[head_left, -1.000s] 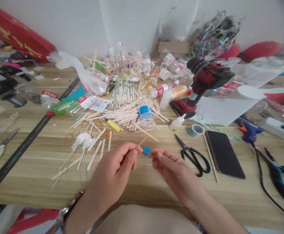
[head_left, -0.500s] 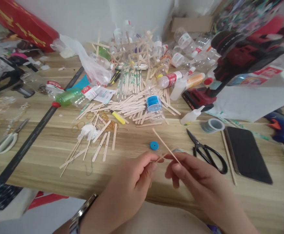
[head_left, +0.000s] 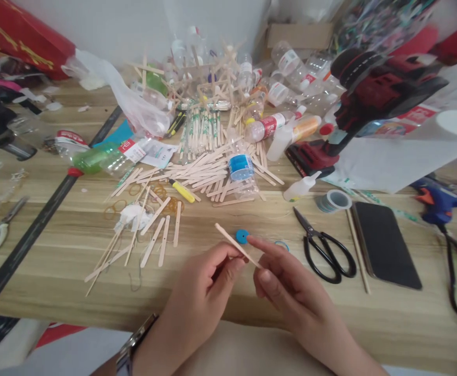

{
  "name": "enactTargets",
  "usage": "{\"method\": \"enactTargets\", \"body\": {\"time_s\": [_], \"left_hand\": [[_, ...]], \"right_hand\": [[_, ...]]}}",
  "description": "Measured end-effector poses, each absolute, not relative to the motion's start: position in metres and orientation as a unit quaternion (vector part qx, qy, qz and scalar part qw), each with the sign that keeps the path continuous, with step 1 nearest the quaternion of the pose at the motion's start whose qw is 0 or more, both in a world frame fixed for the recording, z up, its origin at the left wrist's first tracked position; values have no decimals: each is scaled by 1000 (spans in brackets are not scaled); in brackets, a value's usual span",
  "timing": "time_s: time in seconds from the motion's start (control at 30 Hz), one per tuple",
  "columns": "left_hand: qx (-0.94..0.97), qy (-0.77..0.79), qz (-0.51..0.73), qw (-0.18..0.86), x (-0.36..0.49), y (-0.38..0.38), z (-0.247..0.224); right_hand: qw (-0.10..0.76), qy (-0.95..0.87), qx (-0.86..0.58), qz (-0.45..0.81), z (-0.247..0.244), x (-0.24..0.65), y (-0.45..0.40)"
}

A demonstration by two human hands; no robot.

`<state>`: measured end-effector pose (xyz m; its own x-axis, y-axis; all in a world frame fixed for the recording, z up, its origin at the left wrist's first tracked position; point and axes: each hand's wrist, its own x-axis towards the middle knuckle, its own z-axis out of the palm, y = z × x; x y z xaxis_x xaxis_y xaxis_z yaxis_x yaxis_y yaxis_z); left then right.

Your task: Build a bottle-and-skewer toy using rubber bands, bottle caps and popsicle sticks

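Observation:
A thin wooden stick [head_left: 234,242] slants between my hands above the table's front part. My left hand [head_left: 210,279] pinches it near its middle between thumb and fingers. At its lower right end, the thumb and fingers of my right hand [head_left: 286,277] hold it too, with the index finger stretched out to the left. Just beyond the stick, a blue disc with a small centre hole [head_left: 242,236] lies on the table, close to that index fingertip. Behind my right hand lies a small blue ring [head_left: 282,245].
Black scissors [head_left: 324,250], a tape roll [head_left: 334,201] and a phone [head_left: 387,244] lie at the right, near a red power tool [head_left: 377,99] and a blue glue gun [head_left: 440,201]. Craft sticks [head_left: 200,169] and plastic bottles fill the middle and back. A yellow cutter [head_left: 182,191] lies left of centre.
The stick has swung lower and leftward, now crossing in front of my left fingertips. My right hand has moved left and its index finger has extended. The whole view has shifted slightly.

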<state>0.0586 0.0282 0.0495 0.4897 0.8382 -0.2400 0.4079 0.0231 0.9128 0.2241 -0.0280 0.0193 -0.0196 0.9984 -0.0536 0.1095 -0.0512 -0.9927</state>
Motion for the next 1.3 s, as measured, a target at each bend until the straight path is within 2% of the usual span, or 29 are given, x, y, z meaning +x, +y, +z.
{"method": "enactTargets", "body": {"time_s": [0.2,0.33,0.53,0.83,1.03,1.13,1.3], "left_hand": [[670,468,201,539,60,30,51],[629,450,166,612,57,35,52],[569,433,110,690,53,38,48],[607,476,81,631,52,32,48],[652,457,82,599,51,26,48],[671,441,94,588,53,25,49],[677,452,87,574,56,26,49]], "right_hand": [[473,-412,-484,610,16,221,-26],[467,-364,-454,666,17,222,-23],[457,-372,-463,662,18,223,-22],[370,-488,-519,597,16,227,-28],[454,-557,-577,388,21,230,-23],[453,-583,-585,335,29,233,-14],[393,-580,-602,382,37,233,11]]}}
